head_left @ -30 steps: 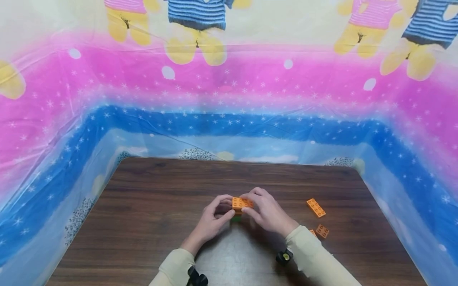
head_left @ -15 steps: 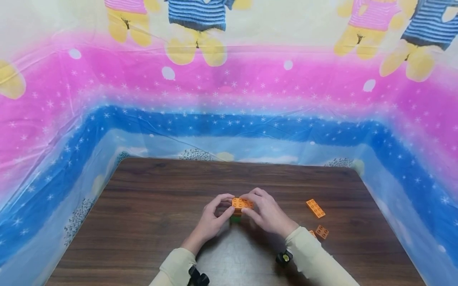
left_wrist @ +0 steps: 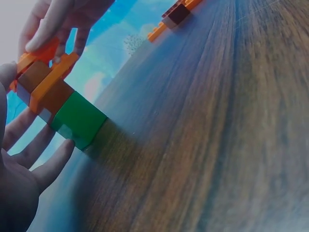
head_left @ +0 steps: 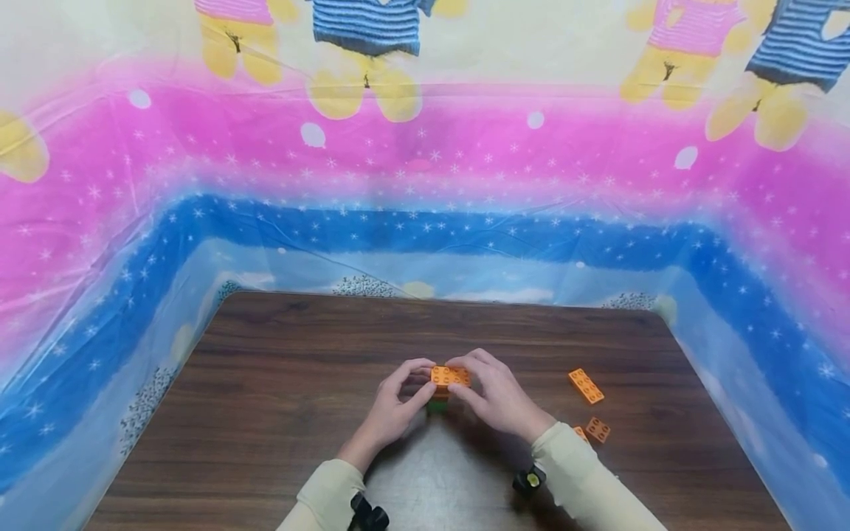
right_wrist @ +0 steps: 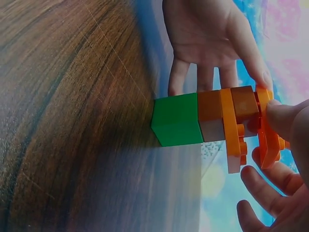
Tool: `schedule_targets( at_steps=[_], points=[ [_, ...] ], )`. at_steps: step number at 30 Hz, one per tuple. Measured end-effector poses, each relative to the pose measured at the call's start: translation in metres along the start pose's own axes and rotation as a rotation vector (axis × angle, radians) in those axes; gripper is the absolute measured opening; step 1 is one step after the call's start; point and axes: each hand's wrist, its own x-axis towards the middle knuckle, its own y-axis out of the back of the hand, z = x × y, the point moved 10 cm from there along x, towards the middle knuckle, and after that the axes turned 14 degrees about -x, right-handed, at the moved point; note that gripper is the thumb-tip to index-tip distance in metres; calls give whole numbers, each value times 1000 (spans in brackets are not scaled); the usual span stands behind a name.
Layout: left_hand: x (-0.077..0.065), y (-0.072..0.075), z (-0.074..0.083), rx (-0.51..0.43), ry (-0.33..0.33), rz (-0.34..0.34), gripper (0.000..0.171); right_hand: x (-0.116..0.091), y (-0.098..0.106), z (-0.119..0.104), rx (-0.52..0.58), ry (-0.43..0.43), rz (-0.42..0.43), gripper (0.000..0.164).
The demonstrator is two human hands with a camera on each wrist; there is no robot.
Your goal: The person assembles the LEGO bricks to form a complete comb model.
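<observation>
A small tower of toy building bricks stands at mid-table. Its base is a green brick (right_wrist: 176, 120), followed upward by a brown brick (right_wrist: 210, 116), a flat orange brick (right_wrist: 231, 130) that juts to one side, and a second brown brick (right_wrist: 245, 102). On top is another flat orange brick (head_left: 440, 376), slightly tilted with a narrow gap beneath it in the right wrist view. My right hand (head_left: 501, 398) pinches this top brick between thumb and fingers. From the other side, my left hand (head_left: 392, 413) holds the tower, thumb at the top brick's end and fingers behind the lower bricks.
To the right on the wooden table (head_left: 279, 442) lie a loose flat orange brick (head_left: 586, 386) and a small brown brick (head_left: 598, 429). Another orange brick (head_left: 581, 433) is partly hidden by the right sleeve. A patterned cloth (head_left: 425, 228) surrounds the table's back and sides.
</observation>
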Motion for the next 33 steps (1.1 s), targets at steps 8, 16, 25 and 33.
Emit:
schedule_targets(
  at_steps=[8,16,25,33],
  points=[
    [0,-1,0,-22,-13,-6,31,0,0,0,8,-6,4,34],
    [1,-2,-1,-53,-47,-15,30,1,2,-2,13,2,9,33],
    [0,-2,-3,-40,-20,-12,31,2,-2,0,20,-20,-13,32],
    [1,-2,2,-41,-31,-13,29,1,3,-3,-38,-11,2,33]
  ],
)
